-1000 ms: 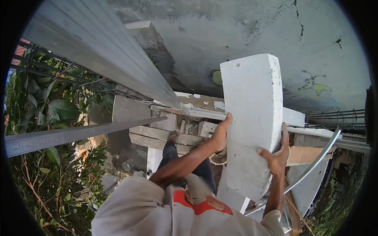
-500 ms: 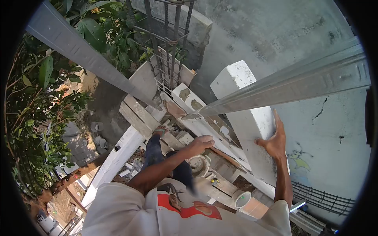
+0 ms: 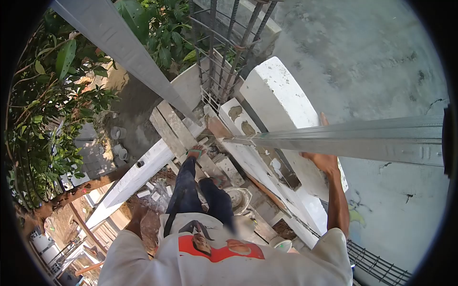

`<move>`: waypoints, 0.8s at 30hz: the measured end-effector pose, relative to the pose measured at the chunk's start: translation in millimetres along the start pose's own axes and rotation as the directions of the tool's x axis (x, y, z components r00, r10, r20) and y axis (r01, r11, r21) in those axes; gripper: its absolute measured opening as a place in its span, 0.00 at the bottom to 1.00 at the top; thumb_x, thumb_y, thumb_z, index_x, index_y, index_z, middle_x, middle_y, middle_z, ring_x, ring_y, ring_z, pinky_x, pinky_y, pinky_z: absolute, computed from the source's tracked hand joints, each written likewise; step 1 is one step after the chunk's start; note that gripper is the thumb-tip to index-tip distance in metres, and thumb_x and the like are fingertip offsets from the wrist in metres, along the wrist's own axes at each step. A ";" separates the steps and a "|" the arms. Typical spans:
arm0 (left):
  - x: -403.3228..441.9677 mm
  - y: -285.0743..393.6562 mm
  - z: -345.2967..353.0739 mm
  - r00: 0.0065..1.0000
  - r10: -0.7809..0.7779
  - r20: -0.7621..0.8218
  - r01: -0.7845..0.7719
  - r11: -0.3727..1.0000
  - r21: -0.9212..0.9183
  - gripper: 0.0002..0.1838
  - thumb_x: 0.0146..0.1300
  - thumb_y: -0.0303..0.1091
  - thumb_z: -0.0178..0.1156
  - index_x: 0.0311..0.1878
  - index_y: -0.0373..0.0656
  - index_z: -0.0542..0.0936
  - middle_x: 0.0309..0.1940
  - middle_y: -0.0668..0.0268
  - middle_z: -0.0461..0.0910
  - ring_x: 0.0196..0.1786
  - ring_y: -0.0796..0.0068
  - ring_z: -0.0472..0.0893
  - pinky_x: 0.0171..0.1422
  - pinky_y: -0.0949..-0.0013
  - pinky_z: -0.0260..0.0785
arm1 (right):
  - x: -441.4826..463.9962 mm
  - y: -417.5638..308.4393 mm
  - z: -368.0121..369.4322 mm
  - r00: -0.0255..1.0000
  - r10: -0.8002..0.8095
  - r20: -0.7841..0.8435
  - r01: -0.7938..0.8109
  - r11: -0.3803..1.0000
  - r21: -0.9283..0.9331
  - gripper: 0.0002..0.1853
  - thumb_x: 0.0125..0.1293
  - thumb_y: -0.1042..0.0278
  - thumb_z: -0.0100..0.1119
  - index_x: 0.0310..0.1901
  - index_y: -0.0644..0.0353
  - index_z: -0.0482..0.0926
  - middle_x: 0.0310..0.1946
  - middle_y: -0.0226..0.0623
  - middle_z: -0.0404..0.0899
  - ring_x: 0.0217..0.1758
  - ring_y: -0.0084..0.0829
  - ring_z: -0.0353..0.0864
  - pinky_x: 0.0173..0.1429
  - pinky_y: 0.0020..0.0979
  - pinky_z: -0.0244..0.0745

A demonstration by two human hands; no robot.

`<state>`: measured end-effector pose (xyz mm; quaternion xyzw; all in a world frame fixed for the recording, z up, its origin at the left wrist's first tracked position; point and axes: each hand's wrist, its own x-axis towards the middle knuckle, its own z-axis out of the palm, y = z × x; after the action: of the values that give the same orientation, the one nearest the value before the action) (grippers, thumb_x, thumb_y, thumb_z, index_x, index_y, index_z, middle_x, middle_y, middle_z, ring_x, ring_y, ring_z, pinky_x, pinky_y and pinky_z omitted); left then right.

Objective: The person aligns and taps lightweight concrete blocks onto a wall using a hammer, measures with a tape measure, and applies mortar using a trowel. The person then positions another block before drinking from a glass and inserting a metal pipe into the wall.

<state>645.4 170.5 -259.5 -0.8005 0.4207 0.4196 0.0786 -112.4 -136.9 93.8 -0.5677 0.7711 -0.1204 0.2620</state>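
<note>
Right hand (image 3: 320, 159) clamped on long edge of white block (image 3: 281, 95), thumb and fingers spread. Block slants beside mortar-patched ledge (image 3: 271, 164). Metal bar (image 3: 362, 138) crosses in front of block and right hand, hiding part of both. Steel rods (image 3: 222, 52) stand near block's upper end. Left hand (image 3: 139, 212) low by sleeve, blurred; cannot tell finger state. Shirt (image 3: 214, 257) bears red picture print.

Over on the left, leafy branches (image 3: 57, 66) crowd in beside a patterned metal bar (image 3: 119, 47) slanting down toward the worn planks (image 3: 171, 125). Tied steel rods (image 3: 229, 52) rise at the top, near the grey wall (image 3: 377, 62), which has thin cracks and a yellow-green painted mark (image 3: 356, 216) lower down. Pale buckets (image 3: 119, 133) sit below the leaves, and a round basin (image 3: 238, 199) lies among the rubble.
</note>
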 end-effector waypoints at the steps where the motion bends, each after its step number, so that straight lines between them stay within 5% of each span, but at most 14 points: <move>1: 7.0 -26.2 10.0 0.985 -0.114 0.127 0.128 0.986 -0.107 0.15 0.70 0.41 0.63 0.45 0.38 0.86 0.35 0.53 0.86 0.41 0.53 0.86 0.48 0.46 0.78 | 5.8 6.8 7.6 0.998 -0.057 -0.037 0.057 0.998 -0.003 0.67 0.39 0.69 0.87 0.85 0.58 0.59 0.66 0.53 0.81 0.67 0.47 0.80 0.78 0.43 0.72; 3: 12.1 -57.1 20.6 0.868 -0.331 0.369 0.427 0.877 -0.219 0.17 0.70 0.39 0.67 0.55 0.38 0.87 0.36 0.54 0.89 0.41 0.56 0.89 0.41 0.50 0.80 | 16.5 16.2 19.9 0.980 -0.179 -0.092 0.178 0.984 -0.018 0.73 0.37 0.69 0.88 0.88 0.58 0.53 0.70 0.54 0.77 0.70 0.47 0.77 0.79 0.43 0.70; 7: -19.8 -16.5 10.3 0.881 -0.273 0.386 0.422 0.822 -0.383 0.13 0.72 0.36 0.65 0.55 0.40 0.86 0.34 0.62 0.84 0.33 0.68 0.82 0.31 0.59 0.73 | 23.3 16.4 32.8 0.935 -0.335 -0.117 0.314 0.935 -0.165 0.72 0.38 0.66 0.88 0.87 0.61 0.54 0.75 0.57 0.72 0.75 0.51 0.73 0.82 0.45 0.67; 9: -28.2 3.7 6.0 0.865 -0.271 0.422 0.449 0.794 -0.410 0.06 0.74 0.41 0.62 0.49 0.54 0.81 0.33 0.75 0.77 0.31 0.80 0.72 0.34 0.70 0.57 | 23.4 13.7 36.5 0.910 -0.397 -0.118 0.360 0.898 -0.252 0.72 0.38 0.65 0.89 0.87 0.61 0.54 0.75 0.58 0.71 0.75 0.52 0.72 0.82 0.45 0.66; 13: -30.1 9.5 12.3 0.862 -0.240 0.446 0.431 0.810 -0.397 0.04 0.75 0.40 0.61 0.48 0.56 0.81 0.32 0.76 0.76 0.31 0.82 0.72 0.34 0.69 0.58 | 23.3 21.6 51.4 0.881 -0.462 -0.103 0.417 0.860 -0.294 0.73 0.37 0.66 0.90 0.87 0.59 0.54 0.74 0.58 0.72 0.75 0.53 0.72 0.83 0.47 0.65; 19: -40.0 17.5 4.1 0.855 -0.225 0.468 0.461 0.743 -0.486 0.03 0.75 0.36 0.60 0.46 0.55 0.82 0.29 0.78 0.73 0.29 0.83 0.72 0.32 0.69 0.59 | 36.3 36.5 82.0 0.881 -0.463 -0.100 0.431 0.871 -0.237 0.74 0.36 0.66 0.92 0.88 0.57 0.54 0.73 0.57 0.73 0.74 0.55 0.72 0.84 0.49 0.65; 24: -44.4 11.9 -3.2 0.838 -0.165 0.520 0.483 0.665 -0.569 0.03 0.74 0.32 0.61 0.42 0.55 0.80 0.26 0.78 0.71 0.24 0.84 0.69 0.26 0.74 0.56 | 33.1 38.9 97.8 0.961 -0.274 -0.050 0.276 0.960 0.040 0.76 0.35 0.66 0.93 0.88 0.56 0.54 0.74 0.56 0.73 0.74 0.55 0.72 0.84 0.50 0.65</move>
<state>625.5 188.5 -222.0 -0.7237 0.0559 0.6857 -0.0550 -98.4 -144.4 -15.4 -0.6600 0.6875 -0.1861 0.2389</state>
